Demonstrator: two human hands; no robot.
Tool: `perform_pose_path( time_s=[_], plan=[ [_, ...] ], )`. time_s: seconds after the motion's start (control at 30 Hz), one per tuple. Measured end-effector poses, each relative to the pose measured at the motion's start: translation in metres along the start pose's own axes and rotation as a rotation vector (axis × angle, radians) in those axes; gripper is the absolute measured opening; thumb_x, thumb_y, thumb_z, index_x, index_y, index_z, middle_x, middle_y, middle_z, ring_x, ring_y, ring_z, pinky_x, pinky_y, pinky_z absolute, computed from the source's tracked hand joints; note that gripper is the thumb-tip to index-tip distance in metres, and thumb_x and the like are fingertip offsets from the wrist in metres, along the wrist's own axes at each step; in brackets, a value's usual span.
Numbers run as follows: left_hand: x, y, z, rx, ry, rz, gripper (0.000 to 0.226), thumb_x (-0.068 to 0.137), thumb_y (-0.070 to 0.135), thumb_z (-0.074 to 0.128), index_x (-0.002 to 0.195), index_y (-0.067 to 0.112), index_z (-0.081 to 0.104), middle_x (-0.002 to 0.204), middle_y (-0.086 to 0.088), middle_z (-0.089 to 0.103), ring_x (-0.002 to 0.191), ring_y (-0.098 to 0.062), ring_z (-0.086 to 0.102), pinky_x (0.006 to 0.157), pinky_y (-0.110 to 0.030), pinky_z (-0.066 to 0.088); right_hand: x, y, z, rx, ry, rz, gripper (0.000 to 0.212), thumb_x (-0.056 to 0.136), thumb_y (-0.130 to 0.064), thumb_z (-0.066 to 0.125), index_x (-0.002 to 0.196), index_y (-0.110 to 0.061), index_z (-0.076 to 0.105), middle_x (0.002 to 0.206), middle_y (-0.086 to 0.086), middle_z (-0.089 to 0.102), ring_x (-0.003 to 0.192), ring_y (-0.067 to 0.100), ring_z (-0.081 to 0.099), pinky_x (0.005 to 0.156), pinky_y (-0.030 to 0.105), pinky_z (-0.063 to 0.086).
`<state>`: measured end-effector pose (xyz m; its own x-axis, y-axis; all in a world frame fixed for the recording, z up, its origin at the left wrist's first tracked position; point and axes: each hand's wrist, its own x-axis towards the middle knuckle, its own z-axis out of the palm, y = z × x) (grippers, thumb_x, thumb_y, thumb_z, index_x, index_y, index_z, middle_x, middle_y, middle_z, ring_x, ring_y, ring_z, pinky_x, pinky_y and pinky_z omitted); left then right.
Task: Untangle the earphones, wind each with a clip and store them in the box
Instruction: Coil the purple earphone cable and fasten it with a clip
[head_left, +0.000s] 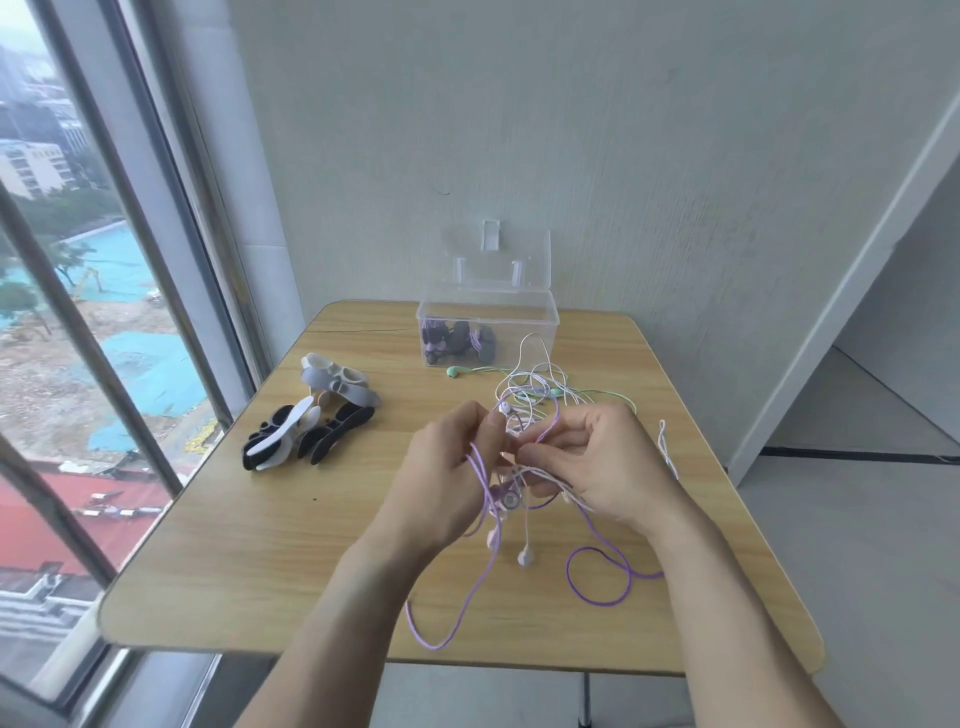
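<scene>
Currently we hold the tangle (511, 457) above the middle of the table (218, 545), both hands raised off the wood. Left hand (447, 467): fingers curled, pinching a lilac cord (480, 566) near a white earbud (504, 408). Right hand (597, 462): fingers curled, thumb and forefinger nipping strands at the knot. Item, tangle: thin round cords in lilac, white, pale green and a darker purple, soft and limp, with smooth rounded buds hanging below; the purple loop (597, 577) lies on the wood, and the green cord (519, 370) trails toward the box (488, 332). Item, box: clear hard plastic, lid hinged up against the wall, wound sets already lying inside. Item, clips (311, 421): flat, flexible-looking strips in black, white and grey, heaped at the left, well apart from our hands. Step in hand, by our judgement: untangling, early to middle of the task. To do it well we should find one free bud, keep the knot slack, and feed that bud back through each loop; we should not pull. Tension would likely tighten the snarl and strain the thin cords at the buds. The dangling ends could catch again, so we should lay each freed cord apart on the table.
</scene>
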<state>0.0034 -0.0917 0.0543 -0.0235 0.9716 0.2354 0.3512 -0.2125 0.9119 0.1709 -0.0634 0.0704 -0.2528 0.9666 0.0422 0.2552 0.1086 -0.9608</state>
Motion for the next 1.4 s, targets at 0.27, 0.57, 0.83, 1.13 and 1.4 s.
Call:
perform_pose_path(
  time_s=[0.27,0.57,0.83,1.13,1.4],
  plan=[
    [0.000,0.001,-0.004,0.122,-0.009,0.042,0.033,0.102,0.028,0.051,0.071,0.016,0.057,0.066,0.005,0.070,0.056,-0.001,0.058,0.056,-0.022,0.046,0.002,0.002,-0.004,-0.220,0.203,-0.054,0.011,0.086,-0.006,0.076,0.079,-0.012,0.069,0.074,0.002,0.070,0.053,0.027,0.072,0.054,0.055,0.058],
    [-0.001,0.006,0.003,0.045,0.018,0.049,0.038,0.104,0.026,0.047,0.074,0.006,0.058,0.061,0.007,0.066,0.054,-0.004,0.050,0.056,-0.018,0.039,0.000,0.001,-0.003,-0.262,0.006,0.009,0.016,0.077,-0.006,0.083,0.077,-0.011,0.067,0.075,0.001,0.073,0.054,0.023,0.069,0.051,0.032,0.053],
    [-0.002,0.004,-0.001,-0.071,0.041,0.006,0.040,0.106,0.024,0.044,0.078,-0.003,0.051,0.063,-0.015,0.064,0.049,-0.020,0.057,0.051,-0.022,0.042,0.002,0.006,0.000,-0.326,0.170,-0.034,0.021,0.079,-0.006,0.082,0.071,-0.013,0.063,0.071,0.000,0.072,0.056,0.016,0.072,0.062,0.036,0.060],
    [-0.002,0.004,0.004,0.041,0.027,0.025,0.031,0.104,0.028,0.047,0.081,0.012,0.059,0.078,0.005,0.063,0.060,-0.016,0.065,0.057,-0.019,0.044,0.004,0.003,-0.003,-0.063,0.410,-0.006,0.015,0.086,0.000,0.074,0.083,-0.005,0.060,0.081,0.011,0.074,0.057,0.018,0.074,0.051,0.024,0.057],
    [-0.006,0.004,0.008,0.145,-0.132,0.004,0.035,0.104,0.030,0.047,0.076,0.011,0.058,0.072,0.003,0.072,0.049,-0.014,0.058,0.056,-0.031,0.049,0.000,0.001,-0.002,-0.125,0.319,-0.031,0.022,0.079,-0.001,0.080,0.074,-0.010,0.061,0.066,0.008,0.074,0.059,0.014,0.073,0.060,0.024,0.056]
  ],
)
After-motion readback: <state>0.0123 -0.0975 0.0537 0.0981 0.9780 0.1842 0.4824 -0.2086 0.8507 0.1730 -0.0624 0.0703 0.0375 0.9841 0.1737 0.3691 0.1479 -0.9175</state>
